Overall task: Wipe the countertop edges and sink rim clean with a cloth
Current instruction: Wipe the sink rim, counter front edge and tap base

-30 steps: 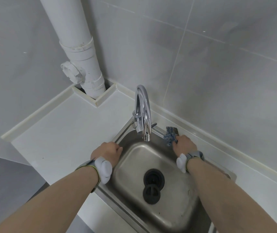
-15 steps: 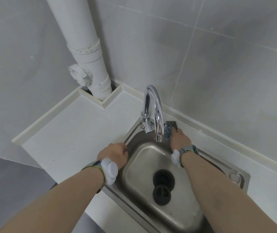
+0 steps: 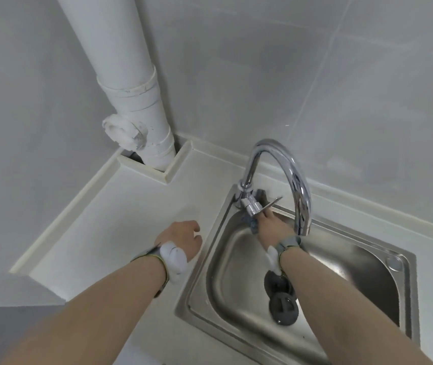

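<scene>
My right hand (image 3: 269, 227) pinches the crumpled blue cloth (image 3: 253, 224) against the steel sink rim (image 3: 211, 248) beside the curved chrome faucet (image 3: 283, 180), whose lever I risk knocking; my left hand (image 3: 181, 239), loosely curled, rests on the white tabletop (image 3: 110, 219).

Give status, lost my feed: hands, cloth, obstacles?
Right hand grips cloth at sink rim beside faucet base. Left hand on countertop, holding nothing. Faucet crowds the wipe.

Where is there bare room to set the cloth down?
The white countertop is bare between the wall trim, the pipe and the sink rim. It is crowded at the faucet base, where the right hand holds the cloth.
</scene>
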`<state>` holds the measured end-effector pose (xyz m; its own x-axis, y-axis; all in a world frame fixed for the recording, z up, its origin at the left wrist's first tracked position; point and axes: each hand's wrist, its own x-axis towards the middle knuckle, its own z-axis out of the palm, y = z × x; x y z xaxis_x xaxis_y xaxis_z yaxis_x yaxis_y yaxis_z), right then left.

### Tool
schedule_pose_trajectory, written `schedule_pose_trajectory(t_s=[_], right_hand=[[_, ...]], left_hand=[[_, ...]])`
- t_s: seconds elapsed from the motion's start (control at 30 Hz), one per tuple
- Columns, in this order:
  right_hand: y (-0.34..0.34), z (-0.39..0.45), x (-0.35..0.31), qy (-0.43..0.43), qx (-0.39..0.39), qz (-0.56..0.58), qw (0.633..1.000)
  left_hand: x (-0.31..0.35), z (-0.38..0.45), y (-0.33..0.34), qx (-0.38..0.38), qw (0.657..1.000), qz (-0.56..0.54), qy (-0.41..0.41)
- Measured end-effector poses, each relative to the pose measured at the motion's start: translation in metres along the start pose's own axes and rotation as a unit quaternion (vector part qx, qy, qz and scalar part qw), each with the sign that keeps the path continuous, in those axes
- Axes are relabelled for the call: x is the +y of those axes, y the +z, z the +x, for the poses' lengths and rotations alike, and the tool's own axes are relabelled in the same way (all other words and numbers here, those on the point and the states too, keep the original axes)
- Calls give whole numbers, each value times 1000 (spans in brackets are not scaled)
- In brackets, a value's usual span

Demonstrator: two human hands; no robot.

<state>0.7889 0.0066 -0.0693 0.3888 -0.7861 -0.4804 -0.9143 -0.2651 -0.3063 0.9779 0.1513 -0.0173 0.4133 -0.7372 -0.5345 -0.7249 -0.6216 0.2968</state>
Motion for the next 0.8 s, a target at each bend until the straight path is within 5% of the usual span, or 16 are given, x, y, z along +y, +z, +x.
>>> schedule_pose_trajectory(t_s=[0.27,0.47,0.6,0.8], right_hand=[[23,26,-19,14,-41,-99,994],[50,12,-42,95,35,101,990],[78,-9,-71,90,17,144,985],[84,-18,-101,122,241,235,934]], left_hand=[[-37,38,-33,-23,997,25,69],[-51,49,-31,-48,992,48,109],[-45,46,-22,-55,989,35,131],[-39,42,-7,-66,985,45,152]])
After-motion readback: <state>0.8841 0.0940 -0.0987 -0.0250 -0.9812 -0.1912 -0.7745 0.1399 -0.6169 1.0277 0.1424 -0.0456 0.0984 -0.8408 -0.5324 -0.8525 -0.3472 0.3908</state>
